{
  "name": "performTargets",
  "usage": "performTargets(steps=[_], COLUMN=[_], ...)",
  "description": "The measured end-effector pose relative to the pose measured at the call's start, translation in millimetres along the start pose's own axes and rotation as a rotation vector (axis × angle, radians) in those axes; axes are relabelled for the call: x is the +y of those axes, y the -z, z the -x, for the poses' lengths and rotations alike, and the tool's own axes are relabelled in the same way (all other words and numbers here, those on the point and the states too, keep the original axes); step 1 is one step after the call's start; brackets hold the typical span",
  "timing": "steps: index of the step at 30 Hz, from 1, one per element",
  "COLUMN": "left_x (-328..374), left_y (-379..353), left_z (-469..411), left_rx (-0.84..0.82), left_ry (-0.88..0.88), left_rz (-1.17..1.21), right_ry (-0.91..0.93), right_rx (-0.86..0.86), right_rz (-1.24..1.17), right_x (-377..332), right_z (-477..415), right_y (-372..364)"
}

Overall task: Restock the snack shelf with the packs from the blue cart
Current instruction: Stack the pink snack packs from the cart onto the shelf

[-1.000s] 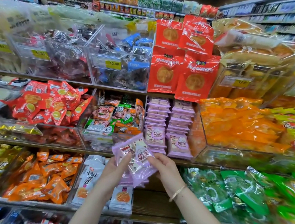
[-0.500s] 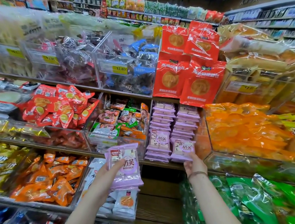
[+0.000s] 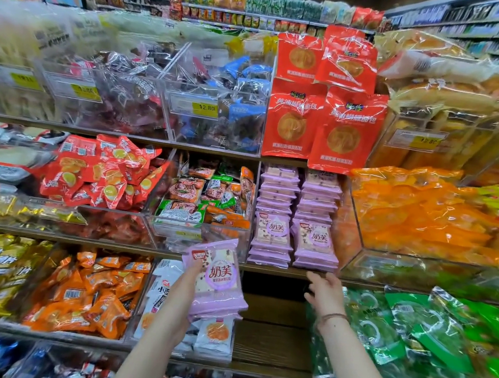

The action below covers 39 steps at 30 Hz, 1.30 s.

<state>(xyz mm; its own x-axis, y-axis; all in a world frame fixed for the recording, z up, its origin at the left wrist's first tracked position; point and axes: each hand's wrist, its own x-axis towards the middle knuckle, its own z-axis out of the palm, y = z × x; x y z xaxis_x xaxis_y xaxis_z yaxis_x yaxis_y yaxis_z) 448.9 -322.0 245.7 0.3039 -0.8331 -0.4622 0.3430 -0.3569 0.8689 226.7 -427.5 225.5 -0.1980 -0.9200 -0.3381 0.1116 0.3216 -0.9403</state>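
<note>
My left hand (image 3: 181,302) grips a small stack of lilac snack packs (image 3: 217,281), held upright in front of the shelf below the middle tier. On the middle tier stand two stacks of the same lilac packs (image 3: 298,216), each with one pack leaning upright at the front. My right hand (image 3: 325,292) hovers just below the right stack, fingers relaxed and holding nothing. The blue cart is out of view.
Clear bins of red egg packs (image 3: 98,171) and mixed snacks (image 3: 207,196) lie left of the lilac stacks. An orange-pack bin (image 3: 425,215) sits right. Red bags (image 3: 323,104) hang above. A bare wooden shelf gap (image 3: 271,337) lies between white packs (image 3: 216,334) and green packs (image 3: 412,331).
My right hand took one lilac pack from the stack in my left hand, set it at the front of the right shelf stack, then drew back down empty.
</note>
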Motion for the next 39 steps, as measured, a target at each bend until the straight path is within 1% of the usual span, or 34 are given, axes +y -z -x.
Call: performTargets(steps=[1,4,5,7,9,11,14,16,19,21,26,28,30,32,33,37,39], left_x=[-1,-4,-5,-8,-11,-12,-11,-10,-5,-2,0,1,3,4,7,12,14], left_y=[-3,-17,-23,-32,-36,-34,-26,-18,-4,5,20,22,23,24,24,24,21], left_z=[-1,-5,-4,-5,-5,-5,-4,-2,1,3,1,1,2,4,6,7,8], left_rx=[-0.001,-0.002,-0.003,-0.033,-0.043,-0.018,0.057,0.097,0.147,0.179,0.168,0.153,0.136,0.141,0.143,0.167,0.158], left_ry=[0.003,0.023,0.03,0.025,0.011,0.008,0.017,0.033,0.059,0.047,-0.007,-0.011,-0.024,-0.051,-0.072,-0.082,-0.075], left_rz=[0.035,0.136,0.137,0.083,0.026,-0.018,-0.006,0.004,0.022,0.039,0.06,0.07,0.056,0.04,0.032,0.067,0.086], right_ry=[0.003,0.016,0.044,0.129,0.174,0.17,0.13,0.16,0.208,0.252,0.306,0.3,0.28,0.251,0.251,0.334,0.366], right_rx=[-0.097,-0.502,-0.59,-0.64,-0.611,-0.591,-0.537,-0.446,-0.255,-0.193,-0.106,-0.096,-0.135,-0.204,-0.234,-0.299,-0.325], right_rz=[0.064,0.296,0.328,0.366,0.37,0.352,0.197,0.096,-0.006,-0.003,0.047,0.094,0.12,0.229,0.326,0.867,1.026], right_x=[1,7,9,15,16,17,16,9,-7,-19,-45,-51,-52,-50,-49,-56,-61], right_z=[11,45,54,62,63,59,52,44,27,12,-23,-33,-41,-47,-48,-51,-50], right_y=[-1,-12,-17,-23,-24,-20,-13,-10,-10,-14,-33,-45,-57,-66,-69,-60,-53])
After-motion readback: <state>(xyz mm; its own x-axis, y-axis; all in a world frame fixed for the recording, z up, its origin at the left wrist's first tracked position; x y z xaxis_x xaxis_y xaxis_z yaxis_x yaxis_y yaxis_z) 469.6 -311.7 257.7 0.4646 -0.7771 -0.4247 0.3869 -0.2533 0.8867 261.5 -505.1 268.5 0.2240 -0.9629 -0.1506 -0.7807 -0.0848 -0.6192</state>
